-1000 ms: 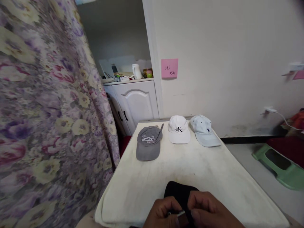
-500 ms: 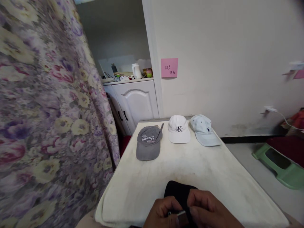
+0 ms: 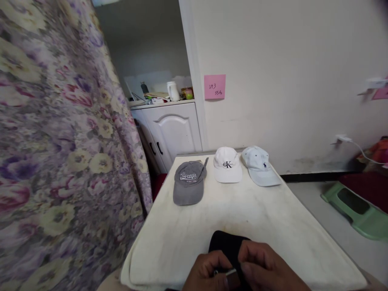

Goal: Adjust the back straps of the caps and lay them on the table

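The left hand [image 3: 209, 270] pinches a small metal buckle [image 3: 231, 279], and the right hand [image 3: 263, 264] pinches close beside it. The black cap [image 3: 228, 243] is at both hands, on the near side of the worktop [image 3: 169, 246]. A gray cap [image 3: 189, 184] sits far left.

I'm seeing a home here: floral curtain [image 3: 69, 153] filling the left, white cabinet [image 3: 173, 133] upper left, green stool [image 3: 357, 210] lower right.
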Motion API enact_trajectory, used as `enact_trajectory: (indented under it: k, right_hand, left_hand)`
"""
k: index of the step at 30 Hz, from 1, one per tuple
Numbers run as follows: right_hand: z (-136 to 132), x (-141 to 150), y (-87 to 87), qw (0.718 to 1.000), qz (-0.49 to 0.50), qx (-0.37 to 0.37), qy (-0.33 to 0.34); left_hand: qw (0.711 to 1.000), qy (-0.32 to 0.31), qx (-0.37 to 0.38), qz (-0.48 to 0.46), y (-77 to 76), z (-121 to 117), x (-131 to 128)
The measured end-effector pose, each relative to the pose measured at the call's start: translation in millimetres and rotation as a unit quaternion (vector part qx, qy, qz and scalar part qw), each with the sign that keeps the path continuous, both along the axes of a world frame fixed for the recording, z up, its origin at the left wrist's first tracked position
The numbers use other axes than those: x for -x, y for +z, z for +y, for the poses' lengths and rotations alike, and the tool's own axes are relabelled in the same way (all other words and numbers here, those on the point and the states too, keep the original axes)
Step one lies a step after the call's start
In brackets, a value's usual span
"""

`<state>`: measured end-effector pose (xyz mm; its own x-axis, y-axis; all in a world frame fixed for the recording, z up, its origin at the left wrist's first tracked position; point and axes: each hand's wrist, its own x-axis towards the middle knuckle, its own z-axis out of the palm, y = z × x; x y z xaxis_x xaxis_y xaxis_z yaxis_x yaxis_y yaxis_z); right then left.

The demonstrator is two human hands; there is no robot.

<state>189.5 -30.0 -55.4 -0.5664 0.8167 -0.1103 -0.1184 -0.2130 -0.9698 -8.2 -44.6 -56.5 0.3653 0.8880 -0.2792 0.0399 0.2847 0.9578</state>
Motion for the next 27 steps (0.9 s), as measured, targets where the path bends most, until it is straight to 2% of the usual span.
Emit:
enact_trajectory:
  k: [11, 17, 20, 24, 27]
  right_hand:
    - [0.9, -3.5, -5.1, 0.999, -0.009, -0.024, 0.025]
    - [-0.2, -0.7, -1.7, 1.0, 0.022, 0.018, 0.011]
    - [-0.2, -0.2, -3.1, 0.999, 0.029, 0.01, 0.018]
    - [-0.3, -2.3, -8.6, 0.999, 0.026, 0.001, 0.041]
    - [-0.1, -4.2, -11.2, 0.999, 0.017, -0.013, 0.029]
  left_hand:
    - [1.0, 0.004, 0.025, 0.007, 3.6, 0.6, -0.4]
    - [1.0, 0.013, 0.014, 0.003, -1.3, 0.2, 2.7]
    - [1.0, 0.009, 0.002, 0.008, 0.7, -0.1, 1.8]
    - [0.999, 0.022, 0.023, -0.007, 4.9, -1.3, -0.9]
    - [0.999, 0.034, 0.032, -0.012, 3.7, -1.4, -0.3]
